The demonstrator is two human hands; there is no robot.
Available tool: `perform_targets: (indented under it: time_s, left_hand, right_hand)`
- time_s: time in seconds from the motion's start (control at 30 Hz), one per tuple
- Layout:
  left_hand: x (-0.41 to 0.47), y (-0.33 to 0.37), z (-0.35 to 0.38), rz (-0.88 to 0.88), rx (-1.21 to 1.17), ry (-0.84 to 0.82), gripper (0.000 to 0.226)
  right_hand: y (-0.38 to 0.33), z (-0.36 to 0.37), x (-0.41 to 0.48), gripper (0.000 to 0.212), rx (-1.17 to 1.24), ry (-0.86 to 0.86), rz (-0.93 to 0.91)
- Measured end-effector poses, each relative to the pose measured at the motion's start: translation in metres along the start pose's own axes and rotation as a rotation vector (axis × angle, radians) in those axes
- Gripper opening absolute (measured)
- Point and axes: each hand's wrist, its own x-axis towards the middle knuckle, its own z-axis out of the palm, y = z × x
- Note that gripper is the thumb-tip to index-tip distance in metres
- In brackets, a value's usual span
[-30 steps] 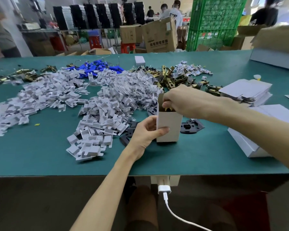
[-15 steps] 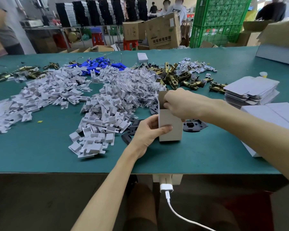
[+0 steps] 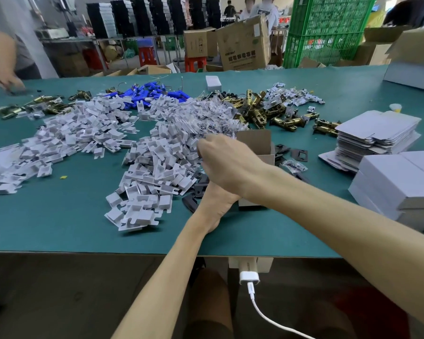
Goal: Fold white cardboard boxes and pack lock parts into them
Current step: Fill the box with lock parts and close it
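A white cardboard box (image 3: pixel 253 141) stands upright on the table (image 3: pixel 59 216), top open, its brown-lined flap raised. Brass latch bolts (image 3: pixel 287 122) lie scattered behind it, with black plates (image 3: pixel 299 154) just beside it on the right. Flat box blanks (image 3: pixel 377 133) sit stacked farther right.

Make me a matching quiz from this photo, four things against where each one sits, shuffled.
1 blue parts
2 flat box stack
3 charger plug
4 open box

A below the table's near edge
B partly hidden by the right hand
C right side of the table
D far side, behind the white inserts

Pairs: 1-D, 2-C, 3-A, 4-B
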Motion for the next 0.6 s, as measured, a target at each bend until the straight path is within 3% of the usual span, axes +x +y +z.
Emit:
perform_targets:
  time_s: [0.13, 0.23, 0.37, 0.47, 0.6]
  left_hand:
    - [-0.001, -0.010, -0.004, -0.102, 0.030, 0.002, 0.021]
    - [-0.001, -0.013, -0.007, -0.103, -0.008, -0.056, 0.020]
    - [0.000, -0.009, -0.006, -0.007, -0.012, -0.107, 0.040]
    - [-0.002, -0.003, -0.003, -0.012, 0.031, -0.090, 0.040]
    - [-0.004, -0.001, -0.002, -0.020, 0.027, -0.063, 0.037]
  right_hand:
    - [-0.012, 0.030, 0.020, 0.032, -0.077, -0.227, 0.053]
    - [-0.012, 0.053, 0.032, 0.030, 0.014, -0.341, 0.127]
    - [-0.010, 0.068, 0.034, 0.030, 0.042, -0.339, 0.166]
    - [-0.009, 0.070, 0.034, 0.032, 0.047, -0.344, 0.173]
    - [-0.008, 0.072, 0.033, 0.020, 0.050, -0.327, 0.182]
